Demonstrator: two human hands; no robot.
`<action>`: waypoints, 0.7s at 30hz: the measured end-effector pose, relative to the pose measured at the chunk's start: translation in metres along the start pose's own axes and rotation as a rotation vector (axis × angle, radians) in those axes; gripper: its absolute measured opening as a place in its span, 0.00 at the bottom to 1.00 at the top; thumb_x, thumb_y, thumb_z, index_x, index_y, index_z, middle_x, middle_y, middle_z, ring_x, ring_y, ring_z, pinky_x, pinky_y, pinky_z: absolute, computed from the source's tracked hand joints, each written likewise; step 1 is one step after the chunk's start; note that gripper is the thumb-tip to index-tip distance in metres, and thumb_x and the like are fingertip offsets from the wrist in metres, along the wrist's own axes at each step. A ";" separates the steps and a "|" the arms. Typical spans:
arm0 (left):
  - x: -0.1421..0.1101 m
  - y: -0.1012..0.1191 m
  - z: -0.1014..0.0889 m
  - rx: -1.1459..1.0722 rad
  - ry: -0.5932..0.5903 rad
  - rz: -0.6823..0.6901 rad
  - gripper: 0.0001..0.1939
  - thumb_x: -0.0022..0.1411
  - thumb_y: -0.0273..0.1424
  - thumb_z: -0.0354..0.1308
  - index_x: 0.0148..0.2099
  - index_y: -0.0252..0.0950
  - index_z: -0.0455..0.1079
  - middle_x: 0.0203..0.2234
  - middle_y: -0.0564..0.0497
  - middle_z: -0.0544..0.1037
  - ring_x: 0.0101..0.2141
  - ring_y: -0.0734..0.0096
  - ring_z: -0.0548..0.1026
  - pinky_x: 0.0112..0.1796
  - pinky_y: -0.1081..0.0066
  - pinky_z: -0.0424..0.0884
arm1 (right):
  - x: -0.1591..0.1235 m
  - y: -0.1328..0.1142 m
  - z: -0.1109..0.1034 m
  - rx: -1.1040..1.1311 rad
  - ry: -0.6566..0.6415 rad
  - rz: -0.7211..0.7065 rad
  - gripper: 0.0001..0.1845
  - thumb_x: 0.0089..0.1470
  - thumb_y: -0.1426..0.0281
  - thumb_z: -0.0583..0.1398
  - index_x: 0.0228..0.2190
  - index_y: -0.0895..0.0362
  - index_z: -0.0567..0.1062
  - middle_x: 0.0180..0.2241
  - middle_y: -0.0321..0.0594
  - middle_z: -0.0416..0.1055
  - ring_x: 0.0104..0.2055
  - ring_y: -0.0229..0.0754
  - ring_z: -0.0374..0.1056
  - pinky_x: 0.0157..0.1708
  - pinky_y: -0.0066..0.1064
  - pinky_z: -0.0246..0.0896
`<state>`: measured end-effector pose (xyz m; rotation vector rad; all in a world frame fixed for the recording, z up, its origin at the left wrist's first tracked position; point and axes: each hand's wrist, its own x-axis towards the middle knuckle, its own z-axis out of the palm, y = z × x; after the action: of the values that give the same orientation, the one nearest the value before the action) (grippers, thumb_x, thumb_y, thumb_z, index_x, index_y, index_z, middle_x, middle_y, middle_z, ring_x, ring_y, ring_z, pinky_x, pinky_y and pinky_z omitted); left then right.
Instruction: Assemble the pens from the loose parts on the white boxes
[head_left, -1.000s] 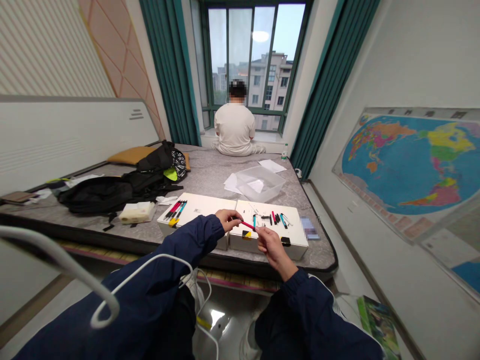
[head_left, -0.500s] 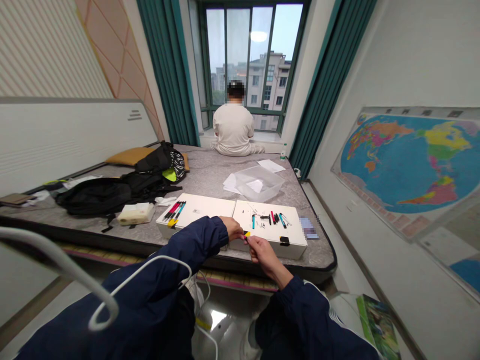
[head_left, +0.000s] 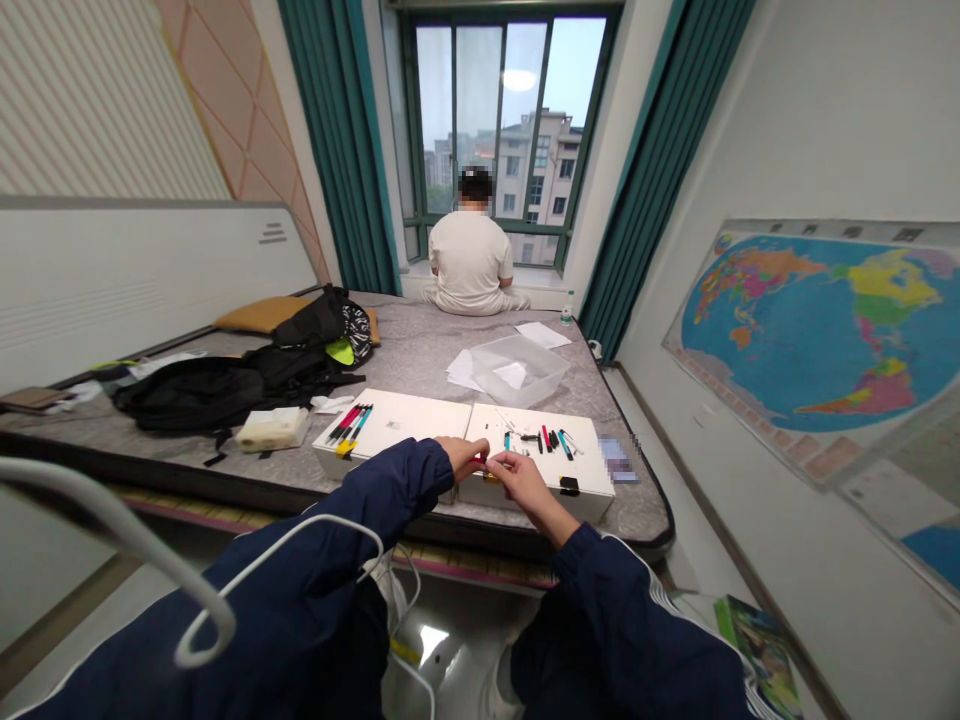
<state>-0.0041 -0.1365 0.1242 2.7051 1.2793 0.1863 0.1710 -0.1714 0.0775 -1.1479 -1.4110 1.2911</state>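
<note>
Both my hands meet over the front edge of the right-hand white box [head_left: 491,415]. My left hand [head_left: 463,455] has its fingers closed round a small red pen part [head_left: 478,460], mostly hidden by the fingers. My right hand [head_left: 519,476] pinches at the right end of it; what lies between its fingertips is too small to make out. Several loose pen parts, such as a teal barrel [head_left: 564,444] and a red barrel [head_left: 547,438], are spread on this box. On the left-hand white box [head_left: 420,412], several pens [head_left: 351,424] lie side by side.
Behind the boxes are a clear plastic bin [head_left: 536,372] and paper sheets [head_left: 541,334]. A black backpack [head_left: 195,390] and a tissue pack [head_left: 271,428] lie to the left. A person [head_left: 471,258] sits by the window. A white cable [head_left: 300,522] crosses my left sleeve.
Both hands have risen slightly and come closer together. My right fingertips now meet the left hand at the red part. Yellow at the box edge shows below the hands.
</note>
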 end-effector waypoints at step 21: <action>0.003 -0.002 0.005 -0.023 -0.056 -0.072 0.14 0.61 0.44 0.50 0.44 0.43 0.66 0.29 0.48 0.77 0.30 0.62 0.74 0.31 0.71 0.62 | 0.004 0.007 -0.006 0.023 -0.003 0.037 0.19 0.44 0.55 0.63 0.29 0.59 0.74 0.13 0.27 0.56 0.13 0.29 0.46 0.13 0.22 0.41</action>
<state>-0.0024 -0.1330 0.1193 2.6208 1.3471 0.1160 0.1766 -0.1660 0.0712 -1.1616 -1.3799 1.3320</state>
